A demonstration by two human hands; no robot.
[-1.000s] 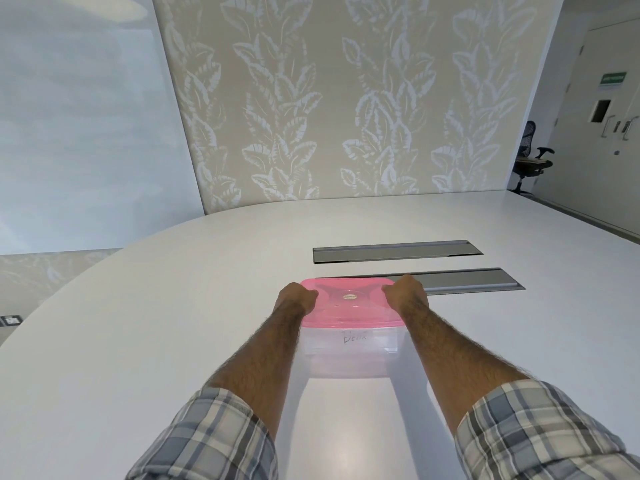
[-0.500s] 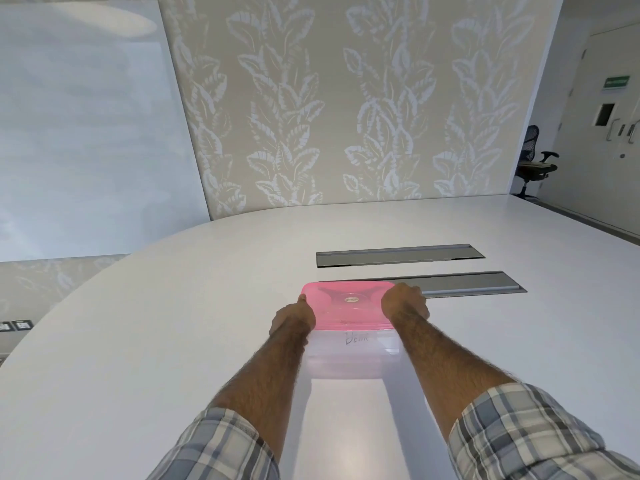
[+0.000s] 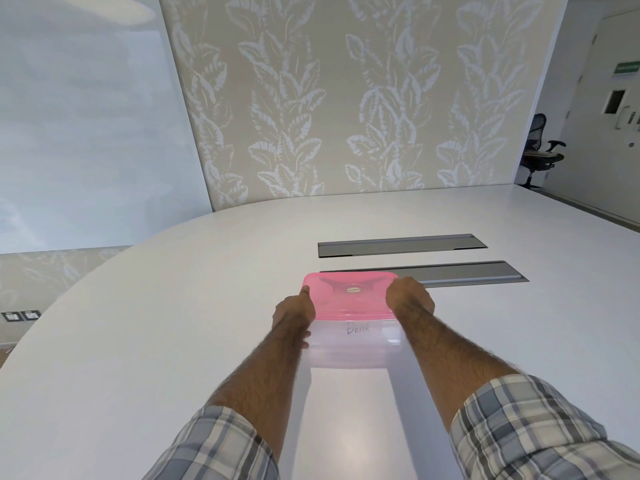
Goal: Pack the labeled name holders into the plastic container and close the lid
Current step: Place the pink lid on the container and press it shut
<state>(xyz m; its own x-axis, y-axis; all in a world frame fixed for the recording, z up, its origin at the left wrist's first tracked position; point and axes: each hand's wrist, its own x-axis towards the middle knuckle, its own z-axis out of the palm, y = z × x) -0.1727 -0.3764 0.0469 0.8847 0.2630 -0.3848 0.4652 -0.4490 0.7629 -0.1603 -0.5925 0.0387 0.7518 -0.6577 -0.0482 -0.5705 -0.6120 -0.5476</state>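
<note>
We grip the plastic container point(image 3: 353, 344) at twelve o'clock on the white table point(image 3: 138, 341), its pink lid point(image 3: 349, 296) on top. Our left hand point(image 3: 294, 311) clasps the nine o'clock side; our right hand point(image 3: 410, 297) presses the lid's three o'clock edge.

Bright, even light; glare on the table point(image 3: 346, 441); edges perhaps slightly warped.

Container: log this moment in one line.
lid: on container | left hand: lid's left edge | right hand: lid's right edge | table
</note>
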